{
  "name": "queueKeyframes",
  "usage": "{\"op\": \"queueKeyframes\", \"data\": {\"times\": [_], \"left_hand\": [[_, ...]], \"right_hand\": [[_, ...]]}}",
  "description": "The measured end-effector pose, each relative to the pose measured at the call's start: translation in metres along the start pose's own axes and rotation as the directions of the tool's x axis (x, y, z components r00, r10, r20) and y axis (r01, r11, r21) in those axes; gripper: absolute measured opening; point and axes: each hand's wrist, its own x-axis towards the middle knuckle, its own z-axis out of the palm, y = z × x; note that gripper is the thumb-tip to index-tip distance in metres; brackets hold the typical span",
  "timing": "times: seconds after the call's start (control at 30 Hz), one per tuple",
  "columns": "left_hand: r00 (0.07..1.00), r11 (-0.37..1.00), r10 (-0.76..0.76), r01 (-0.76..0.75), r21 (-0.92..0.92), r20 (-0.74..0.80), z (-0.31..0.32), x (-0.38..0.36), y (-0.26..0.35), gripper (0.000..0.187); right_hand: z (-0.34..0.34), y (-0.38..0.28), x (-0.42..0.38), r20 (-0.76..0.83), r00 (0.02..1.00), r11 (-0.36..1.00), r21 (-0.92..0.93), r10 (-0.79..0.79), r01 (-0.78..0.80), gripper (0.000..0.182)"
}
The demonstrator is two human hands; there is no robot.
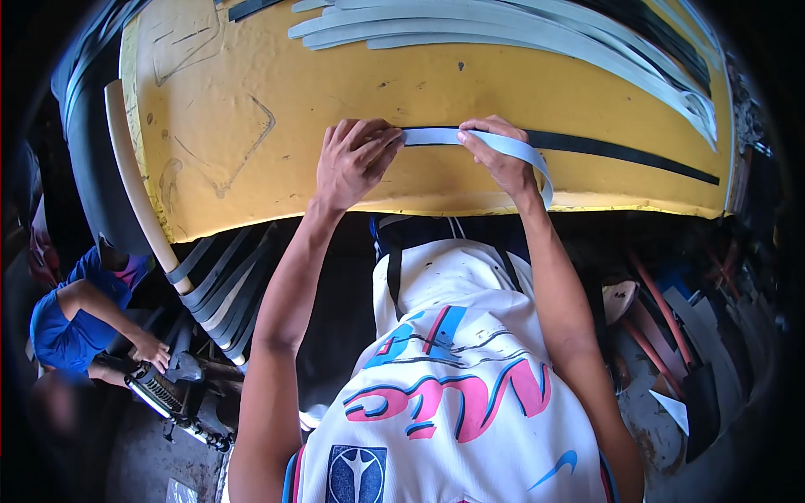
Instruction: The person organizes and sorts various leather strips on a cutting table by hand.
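A light blue-white strip (433, 137) stretches between my two hands, laid along a long black strip (625, 152) on the yellow work surface. My left hand (359, 159) is closed, its fingertips bunched at the strips' left end, which they hide. My right hand (501, 157) pinches the pale strip between thumb and fingers. Beyond that hand, the loose part of the pale strip curls down past the wrist. The black strip continues flat towards the right edge of the surface.
Several pale strips (470, 27) lie in a pile at the far side of the yellow table (335, 80). Dark strips hang over a pole (134, 168) at the left. A co-worker in a blue shirt (71, 314) is beside a machine (172, 394) at lower left.
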Motion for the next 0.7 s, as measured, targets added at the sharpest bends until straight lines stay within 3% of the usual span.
{"op": "queueKeyframes", "data": {"times": [0.7], "left_hand": [[1.0,1.0,-0.007,0.007,-0.004,-0.004,0.0018,-0.0005,0.0007,0.025]], "right_hand": [[0.0057,0.0076,0.0016,-0.082,0.997,1.0,-0.011,-0.014,0.013,0.015]]}}
